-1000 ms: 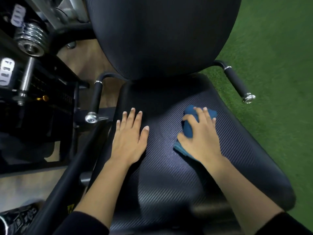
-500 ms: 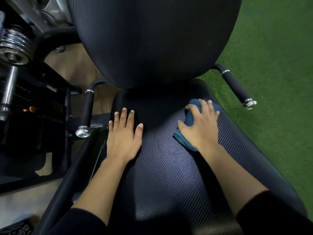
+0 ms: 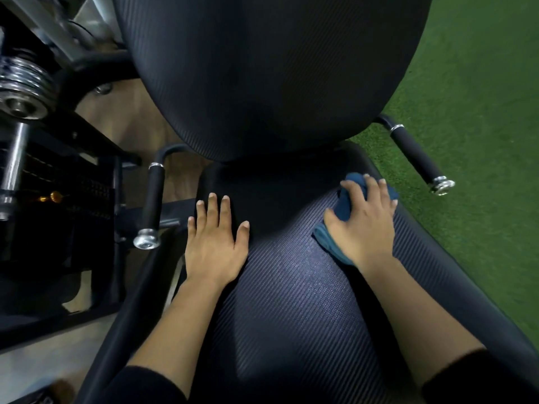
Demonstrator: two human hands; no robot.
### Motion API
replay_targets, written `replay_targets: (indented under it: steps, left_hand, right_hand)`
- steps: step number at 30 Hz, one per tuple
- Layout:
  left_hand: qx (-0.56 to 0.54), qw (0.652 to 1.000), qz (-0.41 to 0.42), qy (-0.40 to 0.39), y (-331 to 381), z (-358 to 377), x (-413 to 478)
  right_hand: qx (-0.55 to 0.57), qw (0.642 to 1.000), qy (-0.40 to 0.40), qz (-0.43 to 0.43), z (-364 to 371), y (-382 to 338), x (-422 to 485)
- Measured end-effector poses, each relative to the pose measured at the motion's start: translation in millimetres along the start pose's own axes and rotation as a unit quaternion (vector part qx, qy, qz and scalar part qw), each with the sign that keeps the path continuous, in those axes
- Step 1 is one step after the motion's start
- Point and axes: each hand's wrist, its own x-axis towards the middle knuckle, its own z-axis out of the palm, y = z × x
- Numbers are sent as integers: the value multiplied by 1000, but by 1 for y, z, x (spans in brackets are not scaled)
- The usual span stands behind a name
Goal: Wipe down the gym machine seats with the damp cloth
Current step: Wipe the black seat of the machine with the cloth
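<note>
The black textured machine seat (image 3: 291, 301) fills the lower middle of the head view, with its tall black backrest (image 3: 271, 71) rising behind it. A bunched blue cloth (image 3: 344, 205) lies on the seat's far right part. My right hand (image 3: 364, 225) covers the cloth, its fingers curled over the bunched top and its thumb against the cloth's left side. Flat on the seat's left part rests my left hand (image 3: 214, 243), fingers straight and spread, holding nothing.
A black padded handle (image 3: 154, 202) with a chrome end sticks out left of the seat, and another handle (image 3: 417, 158) on the right. Chrome weight plates (image 3: 20, 88) and the black machine frame (image 3: 58, 228) stand at left. Green turf (image 3: 481, 112) lies to the right.
My right hand has pushed the cloth away from me, toward the seat's far right corner near the backrest. My left hand has stayed flat on the seat. The camera has leaned closer.
</note>
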Motion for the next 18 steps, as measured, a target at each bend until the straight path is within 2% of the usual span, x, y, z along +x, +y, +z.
replay_targets:
  steps: [4,10,18]
  left_hand:
    - [14,1000,-4,-6,1,3,3]
    - [17,1000,-1,-12,1,4,4]
    - [13,1000,-4,-6,0,3,4]
  right_hand:
    - [-7,999,-33,-35,13,-21,35]
    - [44,966,-131,-217,20,-48,17]
    - [12,993,-44,-113,30,-56,23]
